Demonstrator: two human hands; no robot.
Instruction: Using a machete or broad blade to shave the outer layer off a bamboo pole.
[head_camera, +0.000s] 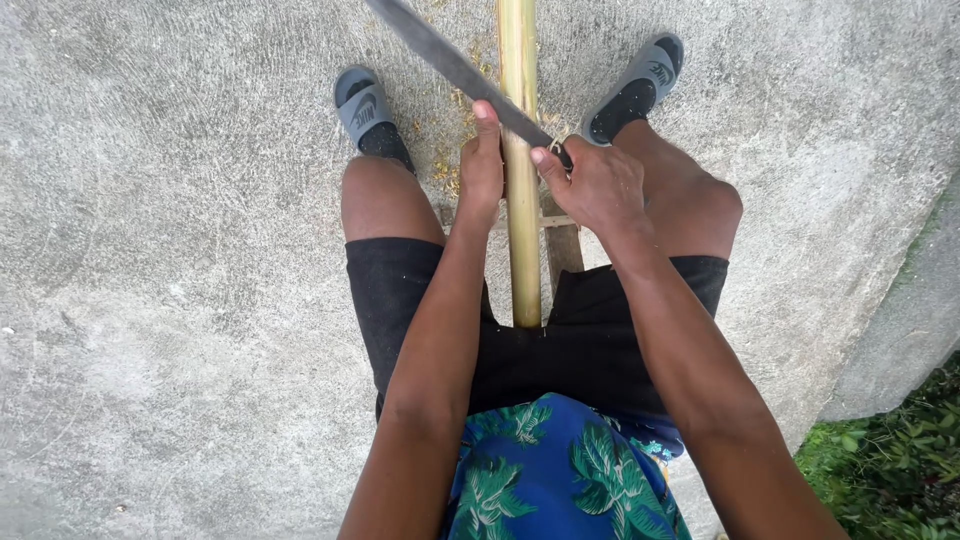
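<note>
Right hand (598, 185) clamps the machete (455, 65); left hand (482, 170) grips the bamboo pole (519, 230) beside the blade — a slip could cut that thumb.

- Daylight is bright and even; nothing looks dim.
- Shadows are soft: only a faint dark patch sits under my legs on the concrete (180, 300).
- The pole (519, 200) carries a mild sheen along its length, no hard glare.
- My hands and the blade (450, 62) look sharp, without motion blur.
- The wide lens bends the edges; my forearms swell toward the bottom.
</note>
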